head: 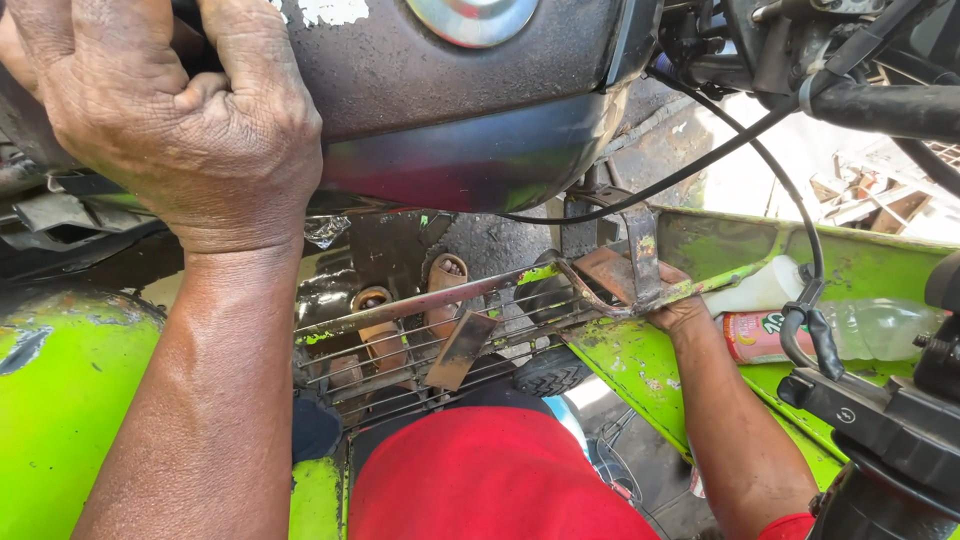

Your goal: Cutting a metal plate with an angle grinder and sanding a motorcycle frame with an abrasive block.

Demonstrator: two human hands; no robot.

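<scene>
My left hand (190, 110) presses on the side of a dark, worn motorcycle fuel tank (460, 110) at the top of the view, fingers curled over its edge. My right hand (672, 308) reaches down and grips a rusty metal bracket (630, 270) where a wire grille (440, 340) meets a lime-green body panel (650, 370). Only part of that hand shows behind the bracket.
A shiny filler cap (475, 18) tops the tank. Black cables (740, 140) run from the handlebar (890, 105) at upper right. A plastic bottle (840, 330) lies in the green tray. A second green panel (60, 400) fills the left. My red shirt (490, 480) is below.
</scene>
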